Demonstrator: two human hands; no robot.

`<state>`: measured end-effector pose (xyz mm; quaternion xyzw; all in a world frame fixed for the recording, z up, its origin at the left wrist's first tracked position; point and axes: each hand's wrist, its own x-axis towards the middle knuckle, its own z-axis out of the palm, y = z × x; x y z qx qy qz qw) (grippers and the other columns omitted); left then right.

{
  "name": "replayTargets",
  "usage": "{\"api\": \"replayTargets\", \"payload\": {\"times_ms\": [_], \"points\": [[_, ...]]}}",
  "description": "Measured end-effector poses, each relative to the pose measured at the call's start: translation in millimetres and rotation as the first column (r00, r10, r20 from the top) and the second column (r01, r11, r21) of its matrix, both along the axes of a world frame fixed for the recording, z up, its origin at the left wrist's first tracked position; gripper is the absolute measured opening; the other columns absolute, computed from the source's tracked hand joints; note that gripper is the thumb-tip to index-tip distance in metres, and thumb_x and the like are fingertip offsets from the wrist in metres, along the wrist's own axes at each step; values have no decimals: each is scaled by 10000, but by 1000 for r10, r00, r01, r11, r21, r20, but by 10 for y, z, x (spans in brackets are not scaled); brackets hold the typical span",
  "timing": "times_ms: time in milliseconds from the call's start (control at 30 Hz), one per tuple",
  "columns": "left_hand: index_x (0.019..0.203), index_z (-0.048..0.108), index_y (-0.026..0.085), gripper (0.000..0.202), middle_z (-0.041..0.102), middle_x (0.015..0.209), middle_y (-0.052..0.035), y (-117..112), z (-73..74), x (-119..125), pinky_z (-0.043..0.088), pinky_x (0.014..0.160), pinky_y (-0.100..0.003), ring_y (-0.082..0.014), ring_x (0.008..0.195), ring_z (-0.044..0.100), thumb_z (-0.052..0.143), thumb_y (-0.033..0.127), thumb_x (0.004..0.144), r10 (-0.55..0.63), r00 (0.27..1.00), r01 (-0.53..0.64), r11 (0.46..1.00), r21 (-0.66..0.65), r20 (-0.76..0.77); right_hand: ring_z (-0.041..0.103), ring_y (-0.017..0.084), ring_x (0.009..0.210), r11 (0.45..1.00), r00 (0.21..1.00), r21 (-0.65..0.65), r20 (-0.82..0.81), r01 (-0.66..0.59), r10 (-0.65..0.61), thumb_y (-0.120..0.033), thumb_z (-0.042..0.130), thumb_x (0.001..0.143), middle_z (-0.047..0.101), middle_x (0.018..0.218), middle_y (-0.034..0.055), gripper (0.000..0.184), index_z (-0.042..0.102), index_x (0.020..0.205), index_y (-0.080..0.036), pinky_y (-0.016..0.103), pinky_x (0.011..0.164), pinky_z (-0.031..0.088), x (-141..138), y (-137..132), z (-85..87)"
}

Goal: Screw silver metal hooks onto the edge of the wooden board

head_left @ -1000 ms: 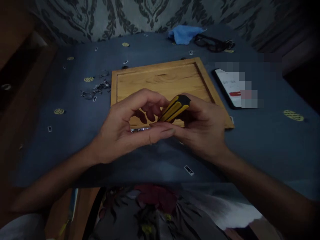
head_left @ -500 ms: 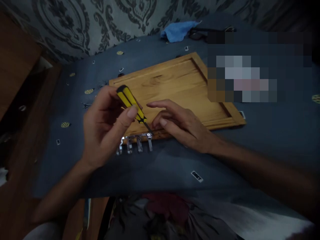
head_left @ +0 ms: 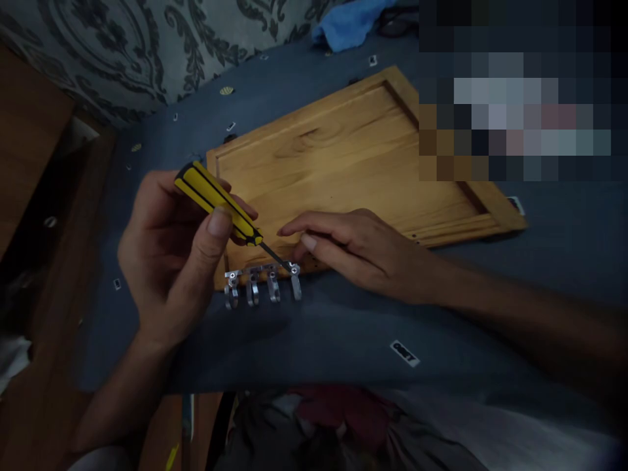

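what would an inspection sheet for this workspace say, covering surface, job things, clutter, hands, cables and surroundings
Surface: dark blue tablecloth with small printed motifs.
Job's things: wooden panel lying on the tablecloth; four metal hooks along its near edge; yellow-and-black screwdriver, tip at the screw of the rightmost hook.
Clutter: blue rag and dark glasses beyond the panel, the glasses partly hidden by a blurred patch.
Left hand: fingers around the screwdriver handle.
Right hand: fingers bent, near the screwdriver shaft; contact unclear.
Cables: nothing seen.
Surroundings: patterned wall behind, wooden furniture at left; upper right blurred out.
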<state>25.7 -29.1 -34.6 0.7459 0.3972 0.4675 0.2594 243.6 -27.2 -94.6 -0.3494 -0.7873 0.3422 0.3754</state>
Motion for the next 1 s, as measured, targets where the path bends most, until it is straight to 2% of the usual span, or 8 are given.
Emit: {"api": "replayTargets", "payload": {"times_ms": [133, 333, 500, 600, 767, 867, 1000], "points": [[1170, 633, 325, 183, 745, 1004, 64, -3, -42, 3, 659, 844, -470, -220, 1019, 765, 647, 398, 1003, -4, 1000, 5, 999, -36, 12, 753, 158, 875, 1000, 1000, 20, 8, -13, 13, -229, 457, 1050, 802, 966, 42, 280, 690, 1186, -156, 284, 786, 539, 5, 0, 15], [1163, 636, 306, 190, 740, 994, 60, -15, -45, 15, 651, 757, -420, -186, 889, 753, 660, 382, 991, -12, 1000, 12, 999, -32, 9, 749, 159, 882, 999, 999, 27, 23, -29, 28, -230, 443, 1049, 799, 970, 33, 276, 692, 1151, -170, 284, 774, 526, 9, 1, 34], [1146, 624, 334, 154, 741, 1028, 43, -51, -14, 21, 671, 792, -422, -200, 928, 748, 646, 364, 996, -15, 1000, 13, 997, -75, -22, 739, 164, 868, 999, 999, 42, 43, -21, 19, -246, 436, 1046, 793, 945, 36, 283, 696, 1138, -180, 291, 762, 525, 14, -6, 46], [1146, 623, 333, 161, 738, 1034, 35, -39, -33, 28, 680, 810, -437, -213, 954, 748, 655, 354, 990, -4, 999, 2, 998, -63, -36, 729, 159, 847, 998, 998, 64, 49, -27, 24, -246, 434, 1045, 787, 937, 40, 281, 694, 1129, -180, 288, 749, 520, 18, -11, 44], [1241, 585, 341, 373, 646, 1226, 44, 19, -117, 12, 686, 738, -382, -170, 898, 735, 755, 412, 916, -37, 997, 45, 992, 122, -67, 710, 156, 828, 994, 997, 101, 74, -39, 32, -208, 460, 1022, 770, 947, 55, 253, 683, 1136, -169, 277, 709, 508, 17, -47, 29], [1229, 586, 352, 380, 635, 1243, 24, 0, -99, 5, 690, 827, -414, -183, 933, 725, 784, 385, 906, -23, 991, 32, 997, 70, -133, 709, 177, 842, 991, 997, 136, 77, -19, 8, -181, 481, 993, 760, 947, 61, 251, 678, 1148, -183, 303, 706, 528, 33, -96, 10], [1167, 621, 361, 383, 645, 1200, 30, -43, -22, 18, 697, 809, -388, -178, 919, 717, 830, 455, 860, -20, 994, 24, 999, 41, -110, 713, 203, 897, 976, 997, 215, 73, -27, 12, -139, 508, 966, 752, 935, 45, 231, 689, 1052, -255, 357, 775, 578, 111, -168, -44]]}}
